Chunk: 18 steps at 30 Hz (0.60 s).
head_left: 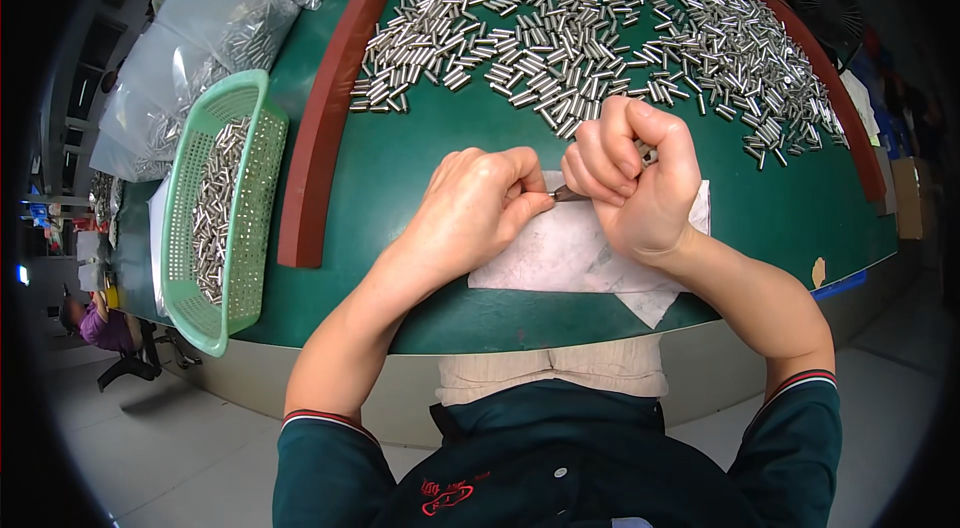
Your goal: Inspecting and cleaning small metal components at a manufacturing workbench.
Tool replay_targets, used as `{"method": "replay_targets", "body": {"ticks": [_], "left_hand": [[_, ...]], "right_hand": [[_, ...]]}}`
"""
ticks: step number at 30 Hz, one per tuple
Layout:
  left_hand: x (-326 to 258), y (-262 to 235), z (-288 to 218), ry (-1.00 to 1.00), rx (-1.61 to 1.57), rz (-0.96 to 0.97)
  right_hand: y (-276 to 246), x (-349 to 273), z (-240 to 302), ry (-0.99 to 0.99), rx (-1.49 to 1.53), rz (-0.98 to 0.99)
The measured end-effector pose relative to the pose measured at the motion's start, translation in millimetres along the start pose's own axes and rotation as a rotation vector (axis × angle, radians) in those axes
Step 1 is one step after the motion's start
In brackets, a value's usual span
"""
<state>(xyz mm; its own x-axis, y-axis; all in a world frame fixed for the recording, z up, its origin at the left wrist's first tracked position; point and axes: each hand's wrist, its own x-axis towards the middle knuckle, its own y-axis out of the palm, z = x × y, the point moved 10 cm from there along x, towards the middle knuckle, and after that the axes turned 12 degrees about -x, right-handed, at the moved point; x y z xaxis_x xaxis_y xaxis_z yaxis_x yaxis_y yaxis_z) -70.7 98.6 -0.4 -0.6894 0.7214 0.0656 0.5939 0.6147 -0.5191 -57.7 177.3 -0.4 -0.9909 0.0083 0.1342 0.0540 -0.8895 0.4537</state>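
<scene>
My left hand is closed in a pinch, thumb against forefinger. Whatever lies between those fingertips is too small and covered to name. Beside it, my right hand is curled in a fist around a slim tool with a dark pointed metal tip. That tip reaches left to the pinching fingers; the fist hides most of the handle. Both hands are over a stained white cloth at the near part of the green table. Beyond them spreads a wide heap of short shiny metal pins.
A reddish-brown raised border surrounds the pins. Left of it stands a light green perforated basket holding more pins. Clear plastic bags of pins sit farther left. At right are a black fan and a cardboard box. Another person sits far left.
</scene>
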Motion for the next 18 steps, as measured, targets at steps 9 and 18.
{"method": "replay_targets", "body": {"ticks": [9, 18], "left_hand": [[-2, 4, 22, -0.317, -1.550, 0.141], [0, -1, 35, -0.346, -1.427, -0.006]], "right_hand": [[1, -4, 3, -0.026, 0.086, 0.003], [0, -2, 2, -0.001, 0.068, -0.007]]}}
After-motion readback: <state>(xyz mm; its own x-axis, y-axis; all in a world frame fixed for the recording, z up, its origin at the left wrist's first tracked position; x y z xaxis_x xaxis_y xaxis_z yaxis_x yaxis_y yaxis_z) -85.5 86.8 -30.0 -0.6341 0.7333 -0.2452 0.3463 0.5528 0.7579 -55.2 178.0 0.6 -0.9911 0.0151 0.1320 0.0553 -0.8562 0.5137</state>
